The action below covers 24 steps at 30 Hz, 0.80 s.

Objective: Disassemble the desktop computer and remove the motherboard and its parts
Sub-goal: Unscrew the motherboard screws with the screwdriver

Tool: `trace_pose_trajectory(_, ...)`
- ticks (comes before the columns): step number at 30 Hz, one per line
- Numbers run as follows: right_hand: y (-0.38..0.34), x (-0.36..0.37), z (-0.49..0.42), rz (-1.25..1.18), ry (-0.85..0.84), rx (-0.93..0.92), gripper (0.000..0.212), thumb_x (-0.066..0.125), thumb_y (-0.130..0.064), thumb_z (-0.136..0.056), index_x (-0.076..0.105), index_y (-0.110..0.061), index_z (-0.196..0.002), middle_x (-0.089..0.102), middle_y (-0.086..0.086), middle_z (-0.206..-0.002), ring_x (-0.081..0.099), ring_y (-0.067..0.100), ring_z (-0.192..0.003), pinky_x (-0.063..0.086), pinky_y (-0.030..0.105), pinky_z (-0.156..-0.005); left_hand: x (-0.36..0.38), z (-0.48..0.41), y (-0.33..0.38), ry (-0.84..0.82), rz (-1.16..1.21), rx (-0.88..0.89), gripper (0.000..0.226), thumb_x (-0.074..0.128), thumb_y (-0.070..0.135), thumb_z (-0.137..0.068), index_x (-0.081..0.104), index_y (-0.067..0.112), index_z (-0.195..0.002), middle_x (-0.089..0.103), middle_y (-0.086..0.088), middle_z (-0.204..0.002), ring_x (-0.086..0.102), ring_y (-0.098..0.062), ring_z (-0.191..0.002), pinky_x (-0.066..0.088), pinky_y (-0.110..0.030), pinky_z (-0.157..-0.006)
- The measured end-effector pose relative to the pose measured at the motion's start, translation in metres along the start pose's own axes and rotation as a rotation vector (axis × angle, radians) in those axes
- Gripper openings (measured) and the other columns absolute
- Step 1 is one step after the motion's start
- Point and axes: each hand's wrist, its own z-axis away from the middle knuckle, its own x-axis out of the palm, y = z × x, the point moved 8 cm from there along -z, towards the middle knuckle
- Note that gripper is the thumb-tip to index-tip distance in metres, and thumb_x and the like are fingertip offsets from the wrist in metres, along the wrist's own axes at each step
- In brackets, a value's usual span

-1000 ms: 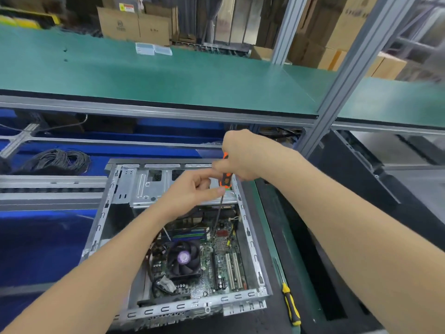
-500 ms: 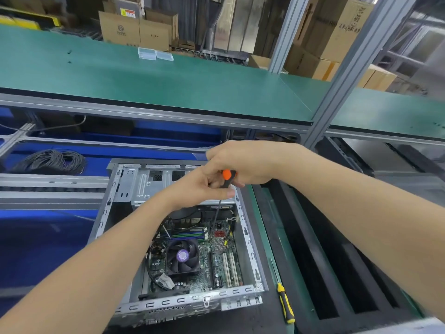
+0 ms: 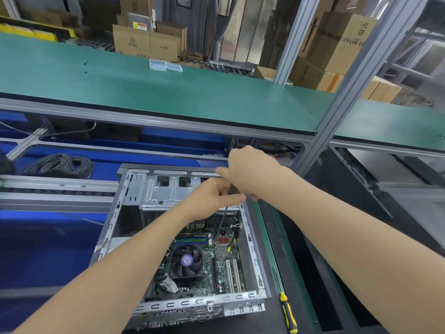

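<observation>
An open grey computer case (image 3: 250,247) lies on the bench. Inside it sits the green motherboard (image 3: 216,268) with a black CPU fan (image 3: 186,260), RAM sticks (image 3: 192,239) and white expansion slots (image 3: 232,276). Above the drive bay (image 3: 166,191), my right hand (image 3: 250,172) grips the handle of a screwdriver, whose thin shaft (image 3: 220,225) runs down to the board's far right corner. My left hand (image 3: 212,197) pinches the screwdriver just below the right one. The handle is hidden by both hands.
A yellow-and-black screwdriver (image 3: 287,312) lies on the green strip right of the case. A coil of black cable (image 3: 60,165) sits at the far left. A green shelf (image 3: 168,92) overhangs the bench, held by an aluminium post (image 3: 337,112). Cardboard boxes stand behind.
The view has tilted up slightly. My two hands stay together on the screwdriver over the case's far right corner; the orange handle seen earlier is now covered by my fingers.
</observation>
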Motion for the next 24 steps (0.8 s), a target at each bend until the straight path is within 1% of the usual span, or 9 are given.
trace_pose_trajectory(3, 0.001, -0.001, 0.000, -0.065, -0.023, -0.088, 0.020, 0.051, -0.024, -0.104, 0.058, -0.008, -0.095, 0.053, 0.004, -0.078, 0.054, 0.023, -0.068, 0.036, 0.028, -0.049, 0.001, -0.002, 0.002, -0.010, 0.022, 0.056, 0.009, 0.070, 0.046, -0.093, 0.075, 0.042, -0.100, 0.060, 0.011, -0.072, 0.041, -0.030, -0.067, 0.036, -0.038, -0.066)
trace_pose_trajectory(6, -0.003, -0.005, 0.005, -0.118, -0.043, -0.252, 0.016, 0.057, -0.035, -0.101, 0.057, -0.019, -0.099, 0.056, -0.007, -0.087, 0.058, 0.022, -0.084, 0.044, 0.034, -0.064, -0.002, -0.002, -0.003, 0.012, 0.005, 0.023, 0.021, 0.071, 0.052, -0.089, 0.070, 0.033, -0.082, 0.048, 0.013, -0.066, 0.040, -0.011, -0.063, 0.031, -0.034, -0.064)
trace_pose_trajectory(9, -0.009, -0.005, 0.011, -0.097, -0.110, -0.402, 0.014, 0.069, -0.014, -0.089, 0.063, -0.024, -0.096, 0.054, -0.012, -0.089, 0.055, 0.016, -0.088, 0.048, 0.033, -0.067, -0.002, -0.003, -0.010, 0.015, -0.015, -0.013, 0.040, 0.074, 0.054, -0.086, 0.063, 0.016, -0.086, 0.050, 0.002, -0.071, 0.049, -0.011, -0.068, 0.039, -0.031, -0.068)
trace_pose_trajectory(12, -0.018, -0.003, 0.008, 0.000, -0.066, -0.487, 0.025, 0.067, -0.001, -0.081, 0.067, -0.024, -0.091, 0.059, -0.006, -0.093, 0.056, 0.014, -0.085, 0.050, 0.029, -0.065, 0.000, 0.001, -0.008, -0.038, 0.046, 0.010, 0.019, 0.074, 0.040, -0.093, 0.070, 0.021, -0.096, 0.066, 0.014, -0.077, 0.061, 0.000, -0.069, 0.046, -0.013, -0.066)
trace_pose_trajectory(16, -0.015, -0.001, 0.002, -0.039, -0.057, -0.479, 0.029, 0.065, -0.001, -0.077, 0.061, -0.029, -0.083, 0.056, -0.011, -0.086, 0.048, 0.002, -0.075, 0.034, 0.021, -0.058, 0.001, 0.002, -0.007, -0.050, 0.065, 0.025, 0.044, 0.069, 0.042, -0.095, 0.065, -0.001, -0.095, 0.049, 0.002, -0.067, 0.040, -0.007, -0.055, 0.034, -0.023, -0.058)
trace_pose_trajectory(19, -0.010, 0.000, 0.007, -0.174, -0.048, -0.459, 0.016, 0.067, -0.011, -0.079, 0.064, -0.027, -0.082, 0.061, -0.010, -0.087, 0.053, 0.003, -0.079, 0.043, 0.027, -0.064, 0.005, 0.001, -0.007, -0.068, 0.020, 0.018, 0.016, 0.069, 0.033, -0.098, 0.067, 0.030, -0.082, 0.051, 0.021, -0.058, 0.046, 0.004, -0.051, 0.035, -0.009, -0.052)
trace_pose_trajectory(20, -0.008, 0.000, 0.010, -0.252, -0.036, -0.451, 0.005, 0.069, -0.021, -0.084, 0.066, -0.025, -0.085, 0.063, -0.009, -0.089, 0.056, 0.007, -0.082, 0.048, 0.032, -0.070, 0.005, 0.001, -0.006, -0.060, -0.010, 0.029, 0.023, 0.069, 0.033, -0.098, 0.064, 0.042, -0.077, 0.052, 0.025, -0.056, 0.047, 0.006, -0.050, 0.035, -0.006, -0.050)
trace_pose_trajectory(22, -0.001, -0.004, 0.012, -0.382, 0.038, -0.391, 0.021, 0.066, -0.043, -0.093, 0.067, -0.022, -0.092, 0.064, -0.007, -0.091, 0.059, 0.014, -0.087, 0.052, 0.038, -0.077, 0.006, 0.000, -0.005, -0.029, -0.026, 0.038, 0.027, 0.068, 0.036, -0.098, 0.063, 0.050, -0.074, 0.052, 0.026, -0.055, 0.044, 0.006, -0.048, 0.032, -0.005, -0.048)
trace_pose_trajectory(24, 0.010, -0.010, 0.011, -0.387, 0.199, -0.242, 0.042, 0.053, -0.059, -0.098, 0.063, -0.019, -0.088, 0.061, -0.003, -0.084, 0.060, 0.020, -0.080, 0.051, 0.039, -0.067, 0.008, -0.002, -0.002, -0.035, 0.014, 0.042, 0.020, 0.067, 0.042, -0.097, 0.065, 0.048, -0.078, 0.048, 0.022, -0.056, 0.038, 0.000, -0.049, 0.033, -0.015, -0.050)
